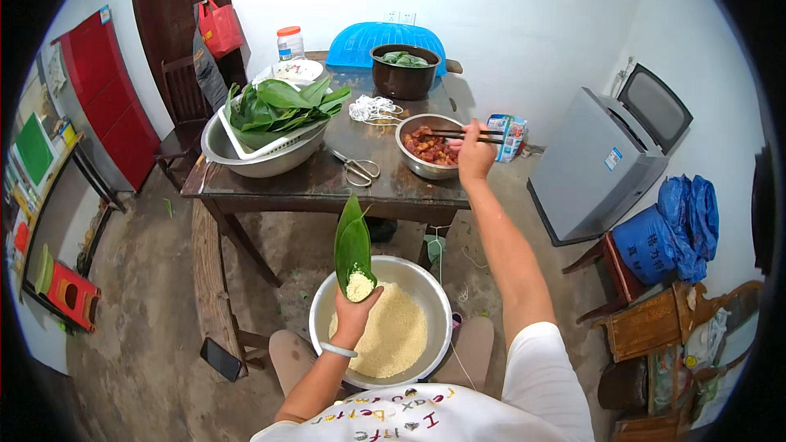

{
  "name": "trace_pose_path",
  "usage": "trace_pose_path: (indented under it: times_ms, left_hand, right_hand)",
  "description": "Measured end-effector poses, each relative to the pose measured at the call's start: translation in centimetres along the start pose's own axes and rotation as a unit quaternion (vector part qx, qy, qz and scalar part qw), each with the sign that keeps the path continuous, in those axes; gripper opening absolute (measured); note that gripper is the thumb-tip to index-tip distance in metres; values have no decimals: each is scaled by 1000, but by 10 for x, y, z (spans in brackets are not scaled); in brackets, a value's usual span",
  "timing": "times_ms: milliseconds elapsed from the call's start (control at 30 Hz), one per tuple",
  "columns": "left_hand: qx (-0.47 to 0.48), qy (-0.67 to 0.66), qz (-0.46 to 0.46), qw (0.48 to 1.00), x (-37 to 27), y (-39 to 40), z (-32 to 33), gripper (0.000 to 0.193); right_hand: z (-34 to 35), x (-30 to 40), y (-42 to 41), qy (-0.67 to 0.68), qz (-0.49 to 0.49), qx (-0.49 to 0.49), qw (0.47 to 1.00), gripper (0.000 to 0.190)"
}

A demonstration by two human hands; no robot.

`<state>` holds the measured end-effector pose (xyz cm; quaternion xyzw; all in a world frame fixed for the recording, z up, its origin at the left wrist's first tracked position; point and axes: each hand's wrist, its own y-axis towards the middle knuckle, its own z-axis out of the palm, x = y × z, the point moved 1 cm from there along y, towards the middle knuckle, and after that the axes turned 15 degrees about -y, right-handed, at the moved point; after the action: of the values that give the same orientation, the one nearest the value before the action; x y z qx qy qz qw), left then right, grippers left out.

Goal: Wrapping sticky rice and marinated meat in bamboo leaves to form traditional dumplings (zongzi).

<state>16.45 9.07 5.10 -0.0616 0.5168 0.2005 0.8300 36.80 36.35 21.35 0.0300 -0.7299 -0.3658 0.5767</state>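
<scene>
Cupped in my left hand is a folded green leaf with pale grains of rice in its hollow. Below it, a wide metal basin between my knees holds more rice. My right hand reaches to the table and grips dark chopsticks. Their tips are over a metal bowl of reddish meat chunks; whether they pinch a piece I cannot tell. Scissors lie left of that bowl. Behind them sits a bundle of white string.
A white basket of green leaves rests in a large metal basin on the table. A dark pot stands before a blue plastic cover. A wooden bench bears a phone; a washing machine stands right.
</scene>
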Motion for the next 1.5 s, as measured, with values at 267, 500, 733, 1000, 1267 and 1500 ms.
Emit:
trace_pose_path:
  times_ms: [267, 500, 733, 1000, 1267, 1500]
  left_hand:
    - [20, 3, -7, 1000, 1, 12, 2, 45]
    - [18, -57, -10, 998, 1, 23, 15, 40]
    - [3, -53, -13, 999, 8, 18, 10, 41]
    - [14, -44, -8, 999, 8, 19, 7, 46]
    - [18, -41, -18, 999, 7, 21, 10, 46]
    - [21, -28, -9, 999, 1, 17, 13, 45]
  right_hand:
    - [-33, -26, 32, 176, 250, -163, 938, 41]
    - [-44, -23, 27, 128, 152, -76, 977, 34]
    - [-27, -1, 2, 4, -43, 75, 996, 16]
    - [-7, 18, -15, -109, -149, 55, 981, 18]
    - [-10, 16, -17, -133, -145, 118, 973, 20]
    - [-1, 1, -11, -172, -194, 56, 964, 23]
